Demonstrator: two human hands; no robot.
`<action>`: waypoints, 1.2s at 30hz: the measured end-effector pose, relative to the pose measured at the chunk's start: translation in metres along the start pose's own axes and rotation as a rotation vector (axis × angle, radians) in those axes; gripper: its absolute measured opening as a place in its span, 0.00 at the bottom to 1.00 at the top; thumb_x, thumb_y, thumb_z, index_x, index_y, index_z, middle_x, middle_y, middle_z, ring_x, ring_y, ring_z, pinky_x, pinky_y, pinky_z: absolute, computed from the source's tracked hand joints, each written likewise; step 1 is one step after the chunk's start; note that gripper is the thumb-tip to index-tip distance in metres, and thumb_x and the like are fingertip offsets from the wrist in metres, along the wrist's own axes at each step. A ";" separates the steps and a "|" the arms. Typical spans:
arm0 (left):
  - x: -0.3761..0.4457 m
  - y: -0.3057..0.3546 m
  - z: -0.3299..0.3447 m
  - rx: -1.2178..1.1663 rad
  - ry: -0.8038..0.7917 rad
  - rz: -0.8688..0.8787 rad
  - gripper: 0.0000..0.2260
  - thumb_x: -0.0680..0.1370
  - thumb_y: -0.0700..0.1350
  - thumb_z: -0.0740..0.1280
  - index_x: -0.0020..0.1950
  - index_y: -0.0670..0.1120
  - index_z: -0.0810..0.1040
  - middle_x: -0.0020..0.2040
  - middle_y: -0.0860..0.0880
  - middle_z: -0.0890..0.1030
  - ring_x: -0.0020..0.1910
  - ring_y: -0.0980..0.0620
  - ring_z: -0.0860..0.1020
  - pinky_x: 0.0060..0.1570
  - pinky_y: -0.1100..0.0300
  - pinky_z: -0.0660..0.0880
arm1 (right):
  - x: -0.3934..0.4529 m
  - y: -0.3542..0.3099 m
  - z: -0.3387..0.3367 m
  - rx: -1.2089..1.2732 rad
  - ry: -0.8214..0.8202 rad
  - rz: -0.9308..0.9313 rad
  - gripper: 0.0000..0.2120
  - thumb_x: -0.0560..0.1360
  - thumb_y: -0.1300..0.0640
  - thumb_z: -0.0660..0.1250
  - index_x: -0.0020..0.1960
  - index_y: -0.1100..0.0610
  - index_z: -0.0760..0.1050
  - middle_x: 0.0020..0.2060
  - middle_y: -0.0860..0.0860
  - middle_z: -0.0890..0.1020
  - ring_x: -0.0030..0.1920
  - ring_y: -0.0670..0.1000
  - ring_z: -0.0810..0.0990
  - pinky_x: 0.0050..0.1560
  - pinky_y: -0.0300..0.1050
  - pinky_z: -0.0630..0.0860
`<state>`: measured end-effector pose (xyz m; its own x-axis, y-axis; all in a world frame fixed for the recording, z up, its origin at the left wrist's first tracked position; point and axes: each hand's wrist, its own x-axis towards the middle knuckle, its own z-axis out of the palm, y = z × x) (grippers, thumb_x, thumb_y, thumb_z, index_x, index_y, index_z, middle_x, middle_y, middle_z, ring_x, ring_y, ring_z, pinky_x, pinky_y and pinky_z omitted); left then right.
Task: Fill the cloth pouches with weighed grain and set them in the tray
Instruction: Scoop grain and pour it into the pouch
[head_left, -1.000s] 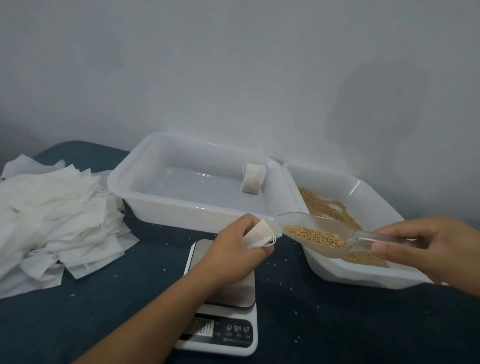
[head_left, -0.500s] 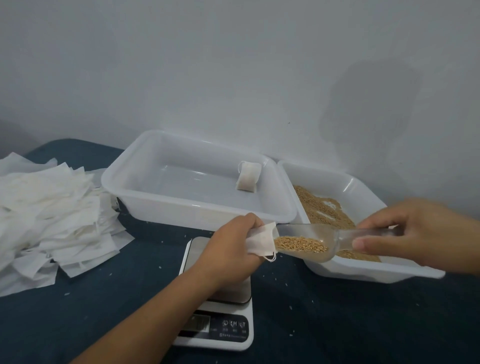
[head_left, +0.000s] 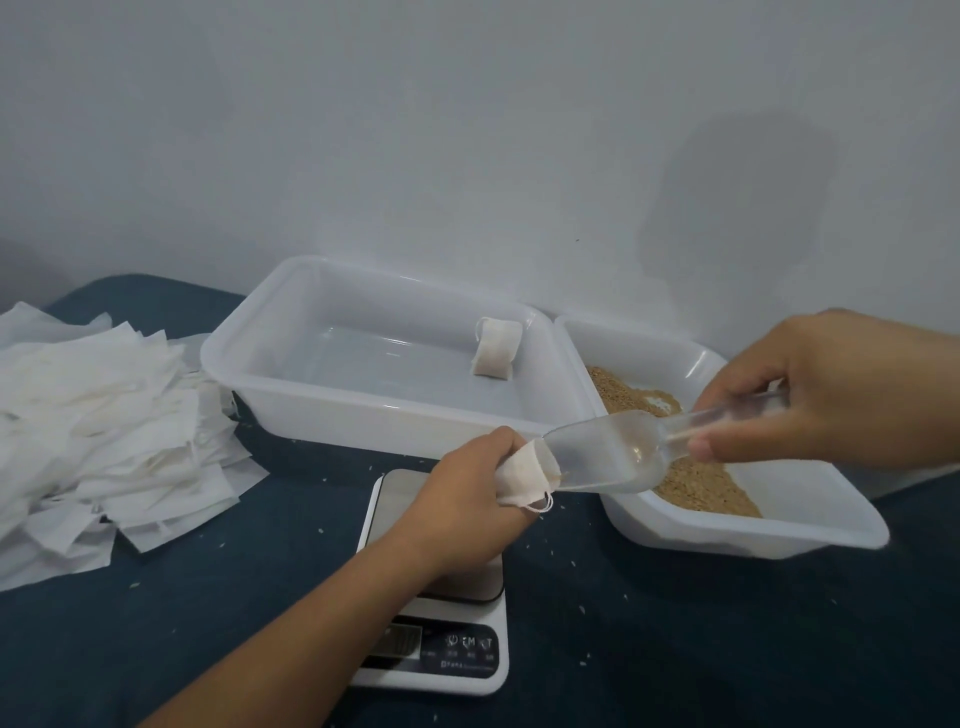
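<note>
My left hand (head_left: 467, 493) grips a small white cloth pouch (head_left: 522, 475) above the digital scale (head_left: 441, 639). My right hand (head_left: 831, 395) holds a clear plastic scoop (head_left: 608, 454) by its handle, tilted down with its mouth at the pouch opening. The scoop looks empty of grain. To the right, a white tray (head_left: 810, 525) holds brown grain (head_left: 691, 483). Behind the scale stands another white tray (head_left: 291, 395) with one filled pouch (head_left: 496, 353) leaning against its right wall.
A large heap of empty white pouches (head_left: 98, 431) lies at the left on the dark blue table cover (head_left: 675, 649). Loose grains are scattered around the scale. A plain wall rises right behind the trays.
The scoop, which held grain, has tipped into the pouch mouth and now looks empty. My right hand has risen while my left hand keeps hold of the pouch.
</note>
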<state>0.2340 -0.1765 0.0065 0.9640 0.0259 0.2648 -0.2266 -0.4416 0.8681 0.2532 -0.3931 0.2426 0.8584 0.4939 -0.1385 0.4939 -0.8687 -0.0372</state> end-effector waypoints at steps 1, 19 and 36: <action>0.000 0.000 0.000 -0.020 0.002 -0.018 0.10 0.75 0.50 0.74 0.47 0.59 0.73 0.44 0.60 0.80 0.42 0.63 0.76 0.38 0.70 0.71 | -0.001 0.001 -0.001 -0.026 0.027 -0.010 0.35 0.49 0.09 0.51 0.46 0.22 0.79 0.39 0.31 0.83 0.41 0.36 0.81 0.44 0.46 0.84; 0.002 0.005 0.000 -0.307 0.013 -0.255 0.10 0.75 0.50 0.77 0.54 0.55 0.80 0.46 0.56 0.84 0.46 0.58 0.81 0.45 0.62 0.76 | 0.011 0.141 0.042 -0.002 -0.037 0.476 0.11 0.70 0.35 0.76 0.40 0.41 0.87 0.39 0.41 0.86 0.38 0.44 0.83 0.30 0.36 0.74; -0.004 0.018 0.003 -0.268 -0.036 -0.197 0.13 0.69 0.54 0.74 0.51 0.52 0.80 0.45 0.51 0.83 0.40 0.57 0.79 0.43 0.63 0.76 | 0.087 0.132 0.127 0.489 0.112 0.476 0.22 0.64 0.26 0.73 0.40 0.44 0.85 0.40 0.43 0.86 0.36 0.50 0.82 0.39 0.44 0.79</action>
<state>0.2269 -0.1873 0.0196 0.9961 0.0539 0.0696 -0.0589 -0.1799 0.9819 0.3750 -0.4692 0.0998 0.9884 0.0330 -0.1486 -0.0368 -0.8954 -0.4438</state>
